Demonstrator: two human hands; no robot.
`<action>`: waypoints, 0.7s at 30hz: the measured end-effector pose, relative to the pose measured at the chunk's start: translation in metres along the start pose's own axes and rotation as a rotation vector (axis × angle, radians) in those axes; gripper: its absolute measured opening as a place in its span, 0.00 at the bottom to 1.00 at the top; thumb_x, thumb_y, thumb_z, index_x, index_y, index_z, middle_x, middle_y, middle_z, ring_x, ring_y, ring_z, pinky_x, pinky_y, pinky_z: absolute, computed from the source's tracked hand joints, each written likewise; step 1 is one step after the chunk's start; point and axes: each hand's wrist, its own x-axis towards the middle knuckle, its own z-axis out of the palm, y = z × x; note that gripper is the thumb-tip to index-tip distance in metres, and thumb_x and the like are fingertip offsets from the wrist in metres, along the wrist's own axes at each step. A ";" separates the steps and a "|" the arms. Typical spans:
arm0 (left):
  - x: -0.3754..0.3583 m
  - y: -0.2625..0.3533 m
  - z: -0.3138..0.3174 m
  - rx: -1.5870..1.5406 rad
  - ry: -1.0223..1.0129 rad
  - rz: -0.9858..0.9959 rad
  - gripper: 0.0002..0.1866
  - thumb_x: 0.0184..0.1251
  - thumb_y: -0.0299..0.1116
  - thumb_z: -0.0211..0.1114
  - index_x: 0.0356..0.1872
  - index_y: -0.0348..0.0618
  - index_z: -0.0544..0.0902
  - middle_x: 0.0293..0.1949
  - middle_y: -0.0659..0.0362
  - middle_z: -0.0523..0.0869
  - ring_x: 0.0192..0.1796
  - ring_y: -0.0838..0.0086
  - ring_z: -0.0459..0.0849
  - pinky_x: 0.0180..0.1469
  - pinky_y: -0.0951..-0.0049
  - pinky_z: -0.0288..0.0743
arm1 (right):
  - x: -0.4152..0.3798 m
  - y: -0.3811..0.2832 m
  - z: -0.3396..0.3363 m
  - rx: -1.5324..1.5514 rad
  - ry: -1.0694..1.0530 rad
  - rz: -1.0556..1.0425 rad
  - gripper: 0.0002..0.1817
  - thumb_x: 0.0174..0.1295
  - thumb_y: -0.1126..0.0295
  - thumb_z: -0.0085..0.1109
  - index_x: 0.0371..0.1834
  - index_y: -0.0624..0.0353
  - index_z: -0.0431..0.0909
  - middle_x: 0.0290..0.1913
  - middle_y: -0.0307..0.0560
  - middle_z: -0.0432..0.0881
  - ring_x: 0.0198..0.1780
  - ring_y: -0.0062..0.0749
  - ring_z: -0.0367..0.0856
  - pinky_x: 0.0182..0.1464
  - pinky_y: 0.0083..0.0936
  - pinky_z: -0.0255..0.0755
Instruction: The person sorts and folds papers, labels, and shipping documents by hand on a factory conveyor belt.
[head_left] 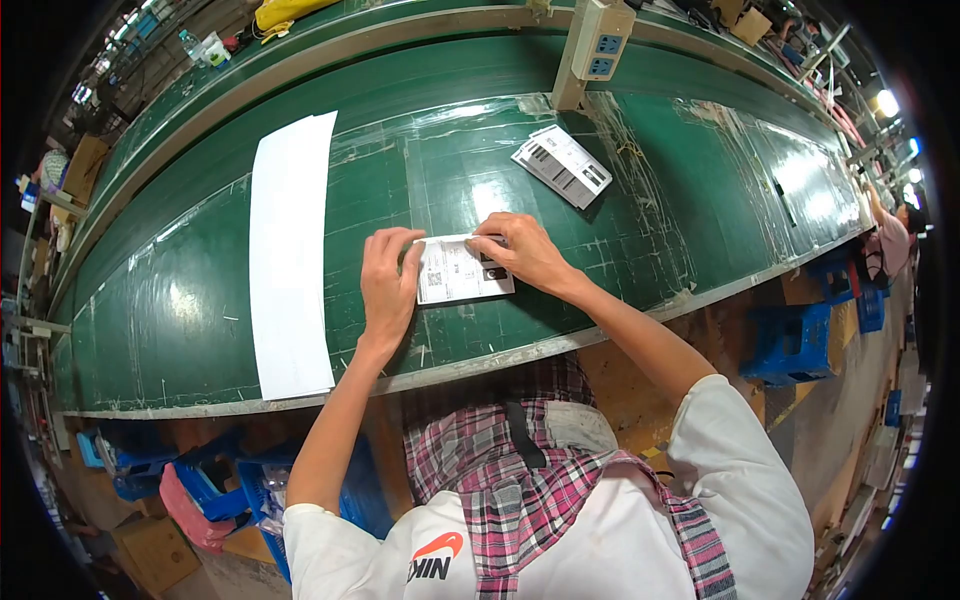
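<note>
- Setting: factory floor, an assembly or packing line.
- Long green counter (200, 300) runs the length of the room like a line bench; surface scuffed, patched with clear tape and marked with scratched grid lines.
- Power socket box (601, 40) on a post stands at the counter's far edge.
- Blue plastic crates (795, 340) stacked under the counter; cardboard boxes (150, 550) on the floor nearby.
- Stack of printed cards (562, 165) and a long white sheet (288, 260) lie on the counter.
- Another worker (890, 240) stands further down the same line, at right.
- Bright overhead lamps (885, 102) hang above that end.
</note>
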 end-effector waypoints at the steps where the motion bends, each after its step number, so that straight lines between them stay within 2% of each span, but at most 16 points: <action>1: -0.005 0.002 -0.004 0.025 -0.011 0.018 0.07 0.69 0.26 0.64 0.45 0.38 0.85 0.45 0.52 0.82 0.49 0.58 0.80 0.51 0.62 0.75 | 0.000 0.001 0.001 -0.010 0.002 -0.002 0.16 0.66 0.60 0.61 0.39 0.64 0.88 0.38 0.52 0.87 0.38 0.46 0.85 0.43 0.37 0.77; 5: -0.021 0.005 -0.011 0.121 -0.079 0.159 0.11 0.65 0.21 0.67 0.48 0.38 0.85 0.49 0.54 0.83 0.53 0.58 0.81 0.56 0.62 0.76 | 0.000 0.003 0.007 0.001 0.036 -0.007 0.14 0.66 0.61 0.62 0.42 0.60 0.87 0.37 0.52 0.87 0.38 0.45 0.85 0.42 0.37 0.77; 6: -0.022 0.006 -0.012 0.202 -0.076 0.216 0.14 0.63 0.20 0.68 0.50 0.39 0.85 0.52 0.55 0.83 0.57 0.58 0.80 0.59 0.60 0.76 | 0.001 0.002 0.007 -0.002 0.031 -0.006 0.14 0.66 0.61 0.62 0.43 0.59 0.87 0.37 0.52 0.87 0.38 0.45 0.86 0.42 0.37 0.77; 13: -0.029 0.009 -0.007 0.287 -0.225 0.284 0.16 0.67 0.23 0.66 0.55 0.37 0.83 0.61 0.54 0.82 0.66 0.56 0.78 0.67 0.58 0.74 | 0.001 0.002 0.008 -0.058 0.059 -0.052 0.11 0.67 0.62 0.62 0.45 0.56 0.86 0.38 0.51 0.87 0.38 0.45 0.85 0.42 0.38 0.77; 14: -0.031 0.009 -0.007 0.299 -0.241 0.290 0.16 0.68 0.24 0.62 0.56 0.33 0.81 0.61 0.49 0.82 0.67 0.55 0.77 0.68 0.57 0.73 | 0.000 0.001 0.009 -0.069 0.070 -0.073 0.10 0.67 0.63 0.62 0.44 0.55 0.86 0.38 0.51 0.87 0.38 0.45 0.85 0.42 0.38 0.76; 17: -0.038 0.016 -0.002 0.294 -0.234 0.281 0.17 0.69 0.24 0.64 0.58 0.37 0.82 0.62 0.52 0.82 0.68 0.56 0.77 0.69 0.57 0.72 | 0.001 0.002 0.010 -0.112 0.081 -0.099 0.10 0.67 0.64 0.62 0.43 0.56 0.85 0.37 0.50 0.86 0.37 0.45 0.84 0.42 0.39 0.76; 21: -0.037 0.015 0.003 0.279 -0.237 0.279 0.19 0.70 0.26 0.64 0.61 0.36 0.80 0.63 0.49 0.80 0.70 0.54 0.75 0.71 0.56 0.70 | 0.000 -0.002 0.012 -0.109 0.102 -0.106 0.08 0.67 0.66 0.61 0.43 0.57 0.84 0.35 0.48 0.85 0.36 0.43 0.82 0.41 0.37 0.75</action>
